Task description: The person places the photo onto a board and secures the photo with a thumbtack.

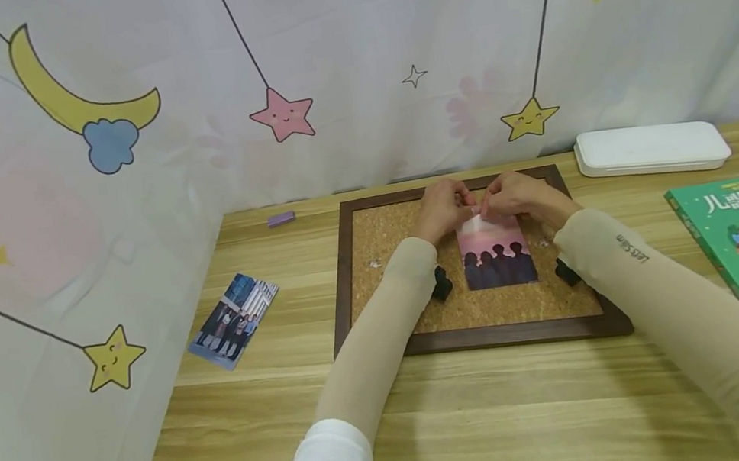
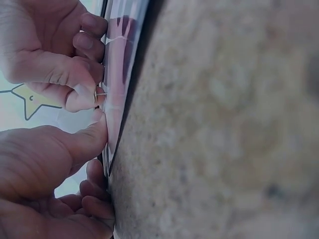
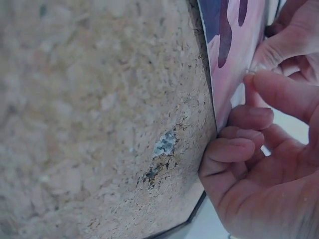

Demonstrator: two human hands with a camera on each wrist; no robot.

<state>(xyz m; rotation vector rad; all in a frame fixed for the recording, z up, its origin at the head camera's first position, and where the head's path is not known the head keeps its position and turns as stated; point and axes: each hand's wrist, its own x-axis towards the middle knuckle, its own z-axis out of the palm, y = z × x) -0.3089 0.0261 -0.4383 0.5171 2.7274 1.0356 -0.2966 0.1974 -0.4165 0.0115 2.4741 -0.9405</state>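
Note:
A photo print with a pink sky and dark silhouettes lies on a brown-framed cork board. Both hands meet at its top edge. Between the thumb and finger of my right hand is a small gold thumbtack, its thin point directed at the photo; in the right wrist view the tack's shaft shows too. My left hand presses with its thumb at the photo's edge beside the tack, while its other fingers rest loosely bent by the board. Whether the point has entered the cork is hidden.
Black clips or blocks flank the photo on the board. Left on the table are another photo and a purple eraser-like block. A white case and a green children's book lie right. A patterned curtain hangs behind.

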